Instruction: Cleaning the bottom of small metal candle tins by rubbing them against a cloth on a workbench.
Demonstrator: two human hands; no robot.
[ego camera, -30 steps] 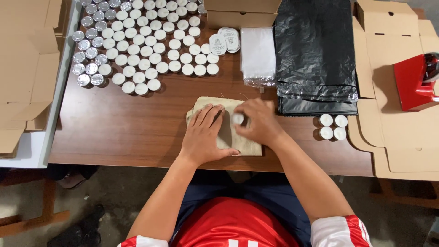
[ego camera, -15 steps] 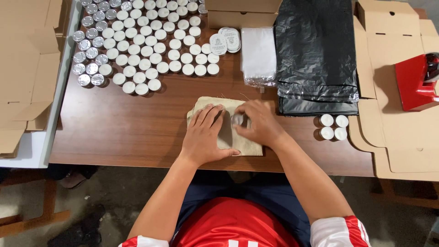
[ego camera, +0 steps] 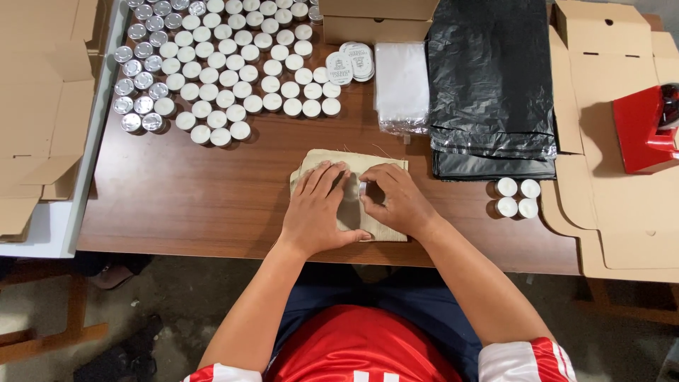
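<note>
A small beige cloth pouch (ego camera: 387, 168) lies flat near the front edge of the brown wooden table (ego camera: 191, 198). My left hand (ego camera: 315, 211) presses down on the pouch's left half, fingers spread over the fabric. My right hand (ego camera: 396, 200) rests on the pouch's right half and pinches a small round candle tin (ego camera: 363, 187) between thumb and fingers, right at the cloth. Most of the tin is hidden by my fingers.
Several rows of small round candle tins (ego camera: 226, 67) fill the table's far left. Round labels (ego camera: 351, 64), clear bags (ego camera: 401, 85) and folded black plastic bags (ego camera: 491, 85) lie behind the pouch. A few tins (ego camera: 516, 197) stand at right, by flat cardboard (ego camera: 622, 212) and a red tape dispenser (ego camera: 647, 127).
My right hand has drawn the tin left and closer to my left hand, with its fingers closing over it. The pouch has stayed in place.
</note>
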